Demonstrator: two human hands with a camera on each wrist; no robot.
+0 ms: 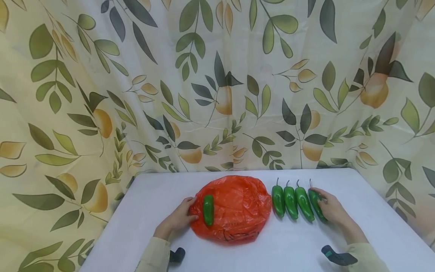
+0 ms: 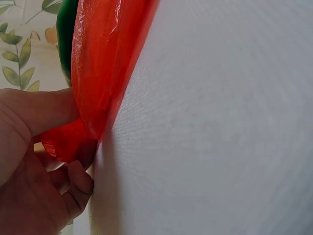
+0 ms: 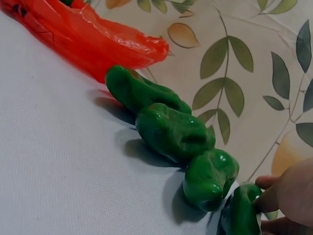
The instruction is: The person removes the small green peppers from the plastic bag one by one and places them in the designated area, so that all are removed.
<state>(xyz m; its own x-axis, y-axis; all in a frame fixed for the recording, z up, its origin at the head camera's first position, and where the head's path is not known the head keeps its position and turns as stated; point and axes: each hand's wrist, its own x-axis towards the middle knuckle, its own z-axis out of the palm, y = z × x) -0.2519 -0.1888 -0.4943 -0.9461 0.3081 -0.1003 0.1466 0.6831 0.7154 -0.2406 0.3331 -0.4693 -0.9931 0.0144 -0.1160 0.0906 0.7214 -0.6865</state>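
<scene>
A red plastic bag (image 1: 241, 215) lies spread on the table, with one green pepper (image 1: 208, 209) resting on its left part. My left hand (image 1: 180, 217) pinches the bag's left edge; in the left wrist view the thumb is over the red plastic (image 2: 98, 68), with curled fingers below. To the right of the bag, several green peppers stand in a row, stems pointing away, among them a pepper (image 1: 278, 201) nearest the bag. My right hand (image 1: 331, 207) grips the rightmost pepper (image 1: 315, 202), which is partly hidden behind the fingers and touches or nearly touches the table.
The white table (image 1: 289, 245) has its far edge just behind the bag and peppers. A leaf-and-fruit patterned curtain (image 1: 231, 124) hangs close behind it. Dark wrist-mounted devices show near both sleeves, one by the right sleeve (image 1: 340, 257).
</scene>
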